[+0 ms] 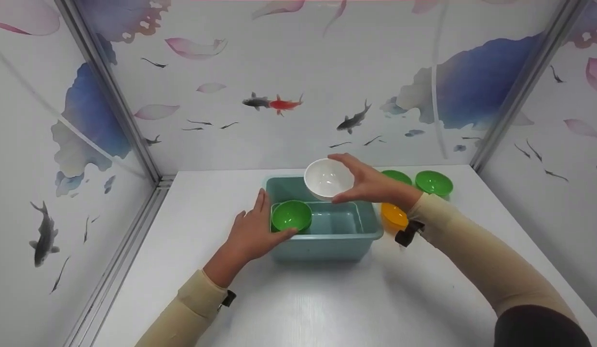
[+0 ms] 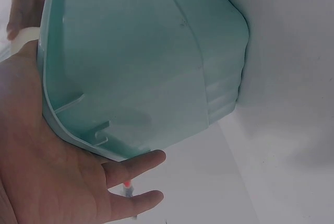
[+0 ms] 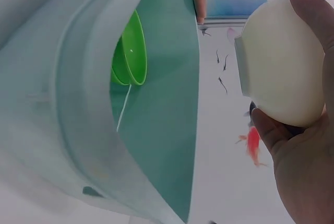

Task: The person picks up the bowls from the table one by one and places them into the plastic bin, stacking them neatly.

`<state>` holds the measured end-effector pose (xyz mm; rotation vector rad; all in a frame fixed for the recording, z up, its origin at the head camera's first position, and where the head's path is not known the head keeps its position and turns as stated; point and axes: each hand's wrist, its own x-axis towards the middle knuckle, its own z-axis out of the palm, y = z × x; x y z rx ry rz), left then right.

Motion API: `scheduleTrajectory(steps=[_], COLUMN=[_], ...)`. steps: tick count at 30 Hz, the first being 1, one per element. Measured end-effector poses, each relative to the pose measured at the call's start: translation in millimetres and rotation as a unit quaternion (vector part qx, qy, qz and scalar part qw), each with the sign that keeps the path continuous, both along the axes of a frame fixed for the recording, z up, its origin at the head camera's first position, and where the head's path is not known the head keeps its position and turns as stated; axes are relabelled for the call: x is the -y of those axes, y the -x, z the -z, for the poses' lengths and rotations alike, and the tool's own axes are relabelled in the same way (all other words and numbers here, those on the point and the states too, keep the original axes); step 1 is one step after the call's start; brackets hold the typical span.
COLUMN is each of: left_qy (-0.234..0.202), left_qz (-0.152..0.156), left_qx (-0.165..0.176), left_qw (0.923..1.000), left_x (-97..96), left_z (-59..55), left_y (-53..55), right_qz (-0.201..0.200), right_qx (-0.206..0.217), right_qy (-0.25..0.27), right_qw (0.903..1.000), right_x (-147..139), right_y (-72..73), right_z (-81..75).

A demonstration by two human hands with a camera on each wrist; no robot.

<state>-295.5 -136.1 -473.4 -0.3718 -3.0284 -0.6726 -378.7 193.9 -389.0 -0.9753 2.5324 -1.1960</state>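
A tilted white bowl (image 1: 323,179) is gripped in the right hand (image 1: 373,185) above a teal plastic tub (image 1: 322,249), where green bowls (image 1: 291,215) are nested. The tub's left corner is touched by the left hand (image 1: 254,235), fingers extended. An orange bowl (image 1: 393,217) is seen to the right.

The bare left hand (image 1: 252,233) has straight fingers, and its thumb sticks out to the right. The bare right hand (image 1: 368,183) is farther up, gripping, with its thumb and fingers bent like a C. Long cream cloth sleeves (image 1: 472,255) cover both arms, with black cloth (image 1: 539,325) higher on the right one.
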Motion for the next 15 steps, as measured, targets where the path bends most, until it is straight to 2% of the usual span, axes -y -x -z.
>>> scheduleTrajectory(steps=[4, 15], left_qy=[0.003, 0.01], left_qz=[0.0, 0.005], left_qx=[0.002, -0.001], left_qw=[1.0, 0.9999], left_x=[-0.2, 1.8], left_z=[-0.8, 1.3], left_y=[-0.9, 0.1], right_qz=[-0.02, -0.037], right_qx=[0.004, 0.011], right_qy=[-0.009, -0.02], right_qw=[0.9998, 0.9991], right_x=[7.6, 22.5], right_y=[6.6, 26.0], right_z=[-1.2, -3.1])
